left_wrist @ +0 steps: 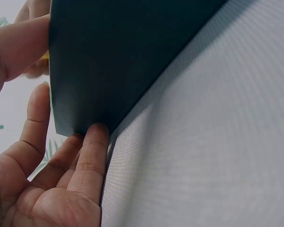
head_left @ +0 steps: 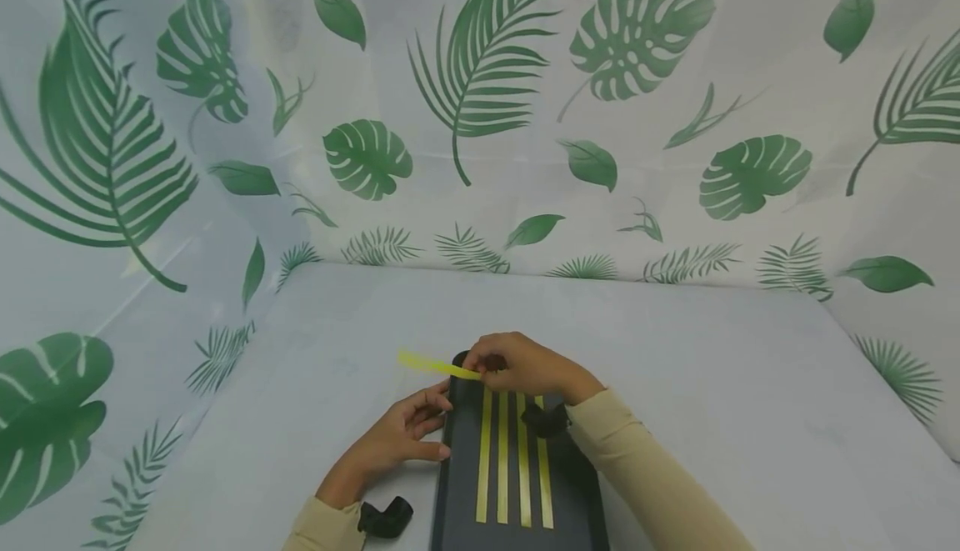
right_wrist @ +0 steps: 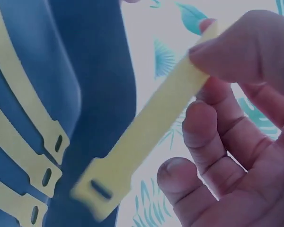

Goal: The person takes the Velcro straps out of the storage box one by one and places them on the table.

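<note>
Right hand: mine (head_left: pixel 525 363), above the far end of the tray, thumb and forefinger clamped on one yellow strap; the other fingers curl loosely beside it.
Held strap: a loose yellow strap (head_left: pixel 431 363), up off the tray, reaching out leftward past the tray's left edge; the right wrist view shows one end wider, with a slot.
Left hand: mine (head_left: pixel 408 430), fingers apart and touching the tray's left side near its far end, thumb by the same edge, nearer to me.
Tray: dark, long (head_left: pixel 577 484), running from the near edge of my sight away from me on the white tabletop (head_left: pixel 712 384).
Row of straps: four yellow straps (head_left: pixel 522 468) side by side on the tray, running near to far, slotted ends at the far end.
Wrists: a black device (head_left: pixel 546 420) on each, by my beige sleeves (head_left: pixel 645 468).
Backdrop: white cloth (head_left: pixel 517 201) printed with green leaves, far, left and right.
</note>
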